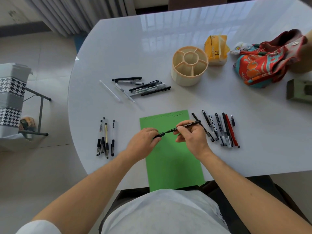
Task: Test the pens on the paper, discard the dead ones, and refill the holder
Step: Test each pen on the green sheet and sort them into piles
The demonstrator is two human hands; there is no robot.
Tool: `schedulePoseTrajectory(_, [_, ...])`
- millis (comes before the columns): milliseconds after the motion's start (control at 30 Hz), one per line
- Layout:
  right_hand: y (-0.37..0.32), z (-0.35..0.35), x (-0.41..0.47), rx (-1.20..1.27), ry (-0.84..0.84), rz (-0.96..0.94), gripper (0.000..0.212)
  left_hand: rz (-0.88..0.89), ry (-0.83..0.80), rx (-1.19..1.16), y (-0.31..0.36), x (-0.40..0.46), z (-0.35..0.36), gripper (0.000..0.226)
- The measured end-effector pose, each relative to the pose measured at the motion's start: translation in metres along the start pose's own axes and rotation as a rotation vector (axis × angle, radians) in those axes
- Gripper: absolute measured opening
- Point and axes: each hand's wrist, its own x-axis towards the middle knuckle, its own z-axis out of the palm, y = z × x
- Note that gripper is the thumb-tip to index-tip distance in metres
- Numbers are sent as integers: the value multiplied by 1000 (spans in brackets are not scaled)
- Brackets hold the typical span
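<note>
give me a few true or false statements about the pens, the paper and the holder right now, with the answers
1. The right hand holds a slim black pen over the green paper sheet. True.
2. The left hand rests flat and empty on the paper. False: it pinches a small black pen cap.
3. The round beige compartmented pen holder is full of pens. False: its visible compartments are empty.
4. Pen strokes mark the paper's far edge. True.
5. Four black-grip pens lie on the white table, left of the paper. True.
</note>
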Motion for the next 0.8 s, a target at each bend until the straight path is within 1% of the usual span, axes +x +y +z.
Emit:
schedulePoseTrajectory(200, [3,-1,4,30,-21,31,8,8,-25,-34,7,1,-5,27])
schedulePoseTrajectory(367, [8,5,2,53,-126,79,11,1,-25,-25,25,5,-12,22])
schedulePoseTrajectory(500, [9,9,1,53,-79,75,16,-12,-31,2,34,9,-15,25])
schedulePoseTrajectory(567, [8,9,1,13,-89,71,17,-24,-44,-9,34,7,-13,26])
schedulePoseTrajectory(633, [5,7,5,-52,-125,80,18,-36,-66,-37,34,6,-10,27])
schedulePoseTrajectory(700, [0,0,15,-140,-123,111,17,-29,-75,-54,31,5,-6,31])
schedulePoseTrajectory(733, [-2,-6,22,-228,-97,120,17,-28,-69,-48,27,4,-4,38])
schedulePoseTrajectory(800, [-6,-23,37,-566,-32,76,15,-31,-33,-11,16,-1,-3,49])
